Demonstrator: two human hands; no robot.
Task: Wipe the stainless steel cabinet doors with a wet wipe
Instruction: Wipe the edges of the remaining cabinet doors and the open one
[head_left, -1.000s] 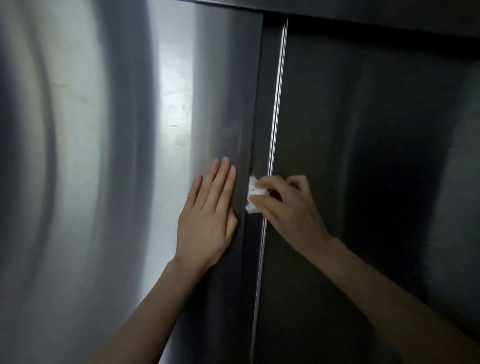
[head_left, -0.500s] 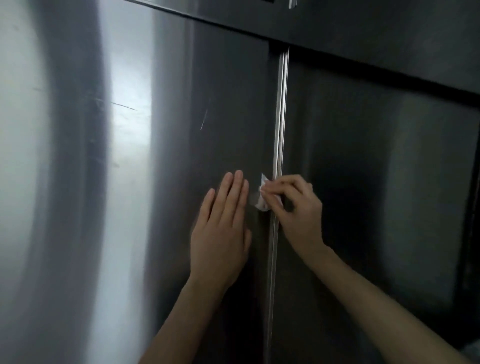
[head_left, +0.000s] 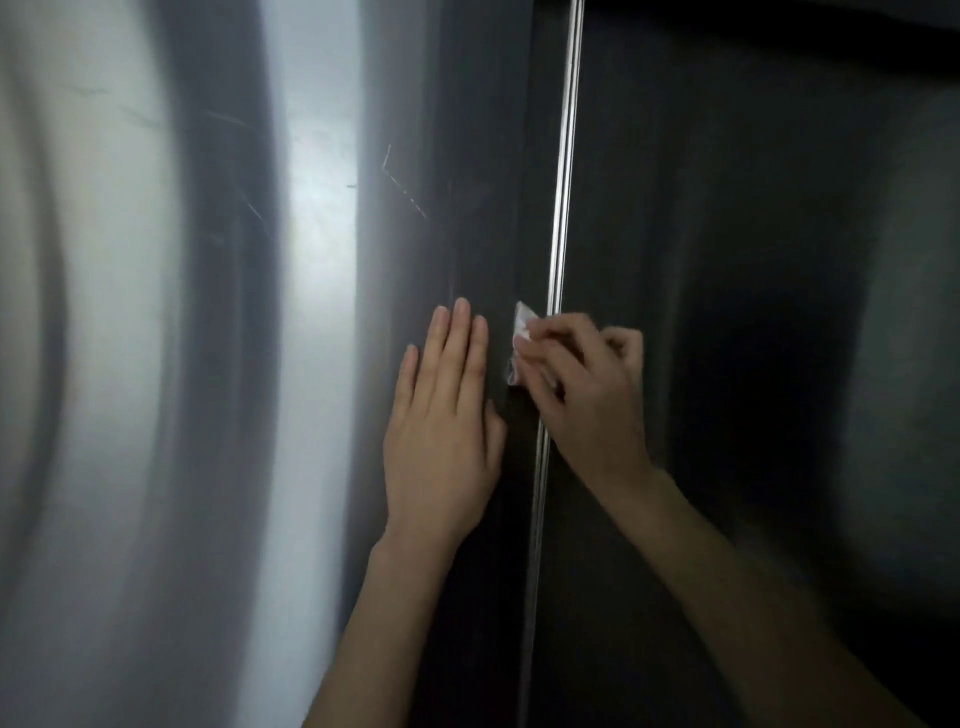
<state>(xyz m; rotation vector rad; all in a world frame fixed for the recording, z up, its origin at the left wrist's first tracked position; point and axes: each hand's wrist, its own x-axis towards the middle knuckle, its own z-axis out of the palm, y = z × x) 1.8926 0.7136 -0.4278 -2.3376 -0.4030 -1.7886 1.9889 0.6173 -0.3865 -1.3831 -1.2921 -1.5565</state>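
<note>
By door seam (head_left: 563, 208), R hand (head_left: 587, 400) pinches wipe (head_left: 521, 327); L hand (head_left: 441, 415) flat.

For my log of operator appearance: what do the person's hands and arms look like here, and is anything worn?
Both the left hand and the right hand are bare: no gloves, rings or wristbands show. The forearms are bare too, with no sleeve in view down to the frame's edge.

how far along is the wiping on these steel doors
Done: nothing plainly looks wiped; marks show on the left door. In hand: the right hand pinches the wet wipe against the centre strip, left hand flat on the door. Left: probably this door and the right door.
</note>
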